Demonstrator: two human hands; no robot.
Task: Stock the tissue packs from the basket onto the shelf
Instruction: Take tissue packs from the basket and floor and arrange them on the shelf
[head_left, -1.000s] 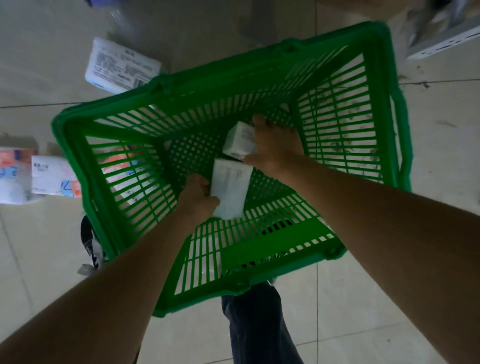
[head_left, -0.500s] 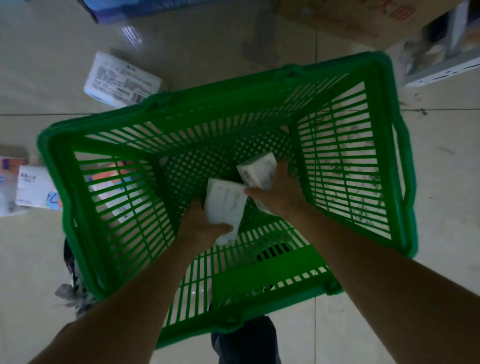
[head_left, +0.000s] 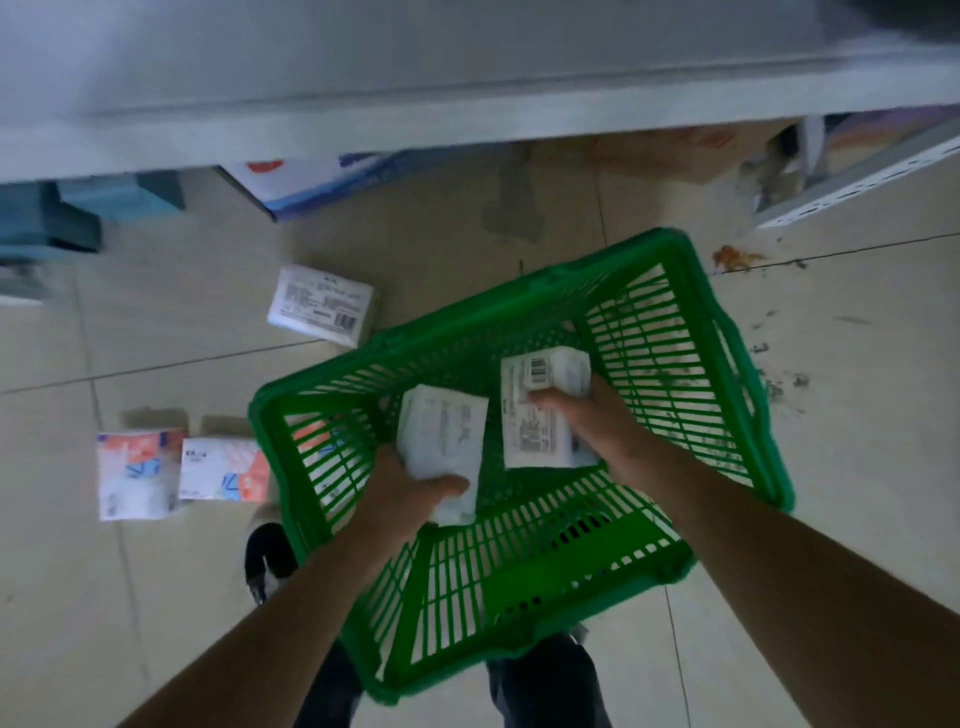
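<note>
Holding two packs over the basket

Left hand (head_left: 410, 493) grips a white pack (head_left: 441, 447), thumb curled across its lower end. Right hand (head_left: 582, 421) clutches a barcoded pack (head_left: 540, 410). Both packs are above the green basket (head_left: 727, 364); the grey shelf (head_left: 467, 83) lies beyond.

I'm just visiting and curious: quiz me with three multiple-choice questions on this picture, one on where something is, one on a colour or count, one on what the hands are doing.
1. Where does the barcode pack sit?
A. In the right hand
B. On the shelf
C. On the floor

2. What colour is the basket?
A. Red
B. Green
C. Blue

3. What is the left hand doing?
A. Hanging empty
B. Gripping the basket rim
C. Holding a white pack

Answers:
1. A, fingers curl round it above the basket.
2. B, its slatted walls are green.
3. C, its thumb wraps over the pack.
</note>
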